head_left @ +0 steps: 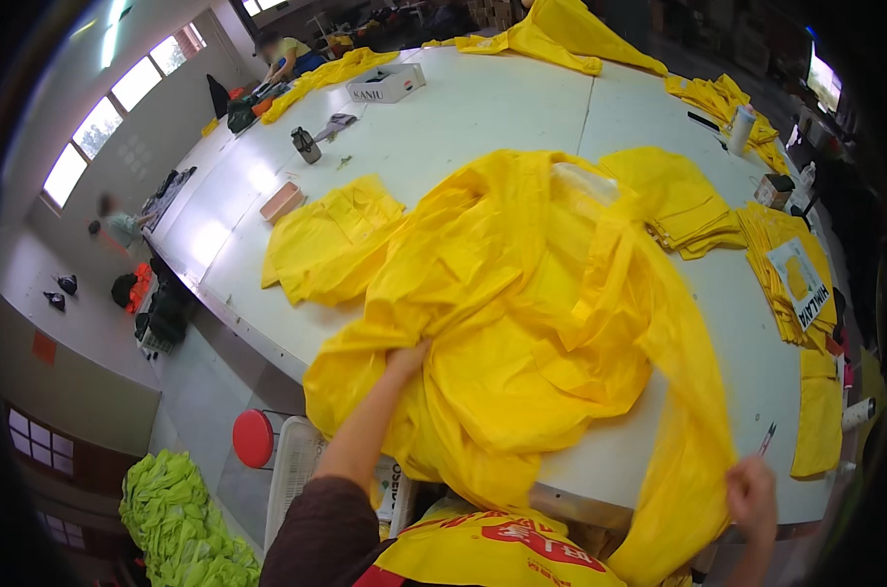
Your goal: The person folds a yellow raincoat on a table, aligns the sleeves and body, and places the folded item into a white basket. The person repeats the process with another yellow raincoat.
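Yellow garment (502,323) drapes the table (463,108); my left hand (407,360) clutches its folds, apparently steadying it; my right hand (752,494) curls closed, its hold unclear.

The garment (492,284) is yellow, the tabletop (453,112) white, the stool (253,438) red.

Your sleeve (311,523): dark brown, short. Your apron (439,556): yellow, red strip at left, red-and-white print (536,543).

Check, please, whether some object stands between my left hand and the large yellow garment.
Nothing visible does: your left hand is directly against the large yellow garment, its fingers hidden among the folds.
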Available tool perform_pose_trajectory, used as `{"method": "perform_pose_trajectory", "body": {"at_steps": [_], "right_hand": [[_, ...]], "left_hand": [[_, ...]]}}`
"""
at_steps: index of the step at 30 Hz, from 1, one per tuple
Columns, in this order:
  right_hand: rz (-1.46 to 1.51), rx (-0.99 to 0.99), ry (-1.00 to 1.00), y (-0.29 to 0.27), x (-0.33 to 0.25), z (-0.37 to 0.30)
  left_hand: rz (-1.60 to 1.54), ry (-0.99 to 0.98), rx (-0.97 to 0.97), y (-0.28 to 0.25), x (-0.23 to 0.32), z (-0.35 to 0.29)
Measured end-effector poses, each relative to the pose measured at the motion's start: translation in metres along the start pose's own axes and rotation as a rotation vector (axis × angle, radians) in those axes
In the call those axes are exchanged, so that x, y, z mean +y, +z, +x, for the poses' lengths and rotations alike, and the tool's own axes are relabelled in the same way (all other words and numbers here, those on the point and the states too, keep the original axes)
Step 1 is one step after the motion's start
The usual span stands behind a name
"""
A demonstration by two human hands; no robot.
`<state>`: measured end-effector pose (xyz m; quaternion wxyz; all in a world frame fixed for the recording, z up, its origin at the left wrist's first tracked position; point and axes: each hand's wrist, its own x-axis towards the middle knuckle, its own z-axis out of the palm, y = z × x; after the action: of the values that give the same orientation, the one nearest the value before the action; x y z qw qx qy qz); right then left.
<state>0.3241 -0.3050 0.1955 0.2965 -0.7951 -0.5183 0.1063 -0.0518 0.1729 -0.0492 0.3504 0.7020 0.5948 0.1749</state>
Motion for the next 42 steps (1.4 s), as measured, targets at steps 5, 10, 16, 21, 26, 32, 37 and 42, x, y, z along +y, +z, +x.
{"method": "perform_pose_trajectory", "body": {"at_steps": [5, 10, 16, 21, 26, 32, 37, 42], "right_hand": [[0.152, -0.625, 0.47, 0.082, 0.054, -0.132], [0.047, -1.016, 0.686, 0.098, 0.118, -0.156], [-0.421, 0.272, 0.472, 0.086, 0.204, -0.096], [-0.568, 0.328, 0.548, 0.083, 0.31, -0.04], [-0.483, 0.25, 0.82, 0.042, 0.299, 0.092], [-0.156, 0.38, 0.485, 0.08, 0.283, 0.254], [0.12, 0.18, 0.617, 0.124, 0.261, 0.309], [-0.2, -0.197, 0.379, 0.125, 0.219, 0.307]], "left_hand": [[0.5, 0.3, 0.12, 0.003, 0.027, 0.114], [0.308, 0.378, 0.028, 0.001, 0.009, 0.12], [-0.359, -0.086, -0.238, -0.047, 0.082, 0.023], [-0.663, -0.225, -0.5, -0.068, 0.013, 0.005], [-0.74, -0.263, -0.203, -0.043, 0.02, -0.03], [-0.724, -0.246, -0.106, -0.037, 0.025, -0.024], [-0.541, -0.122, 0.023, -0.049, 0.03, -0.024], [-0.309, -0.074, 0.025, -0.057, 0.034, -0.026]]}}
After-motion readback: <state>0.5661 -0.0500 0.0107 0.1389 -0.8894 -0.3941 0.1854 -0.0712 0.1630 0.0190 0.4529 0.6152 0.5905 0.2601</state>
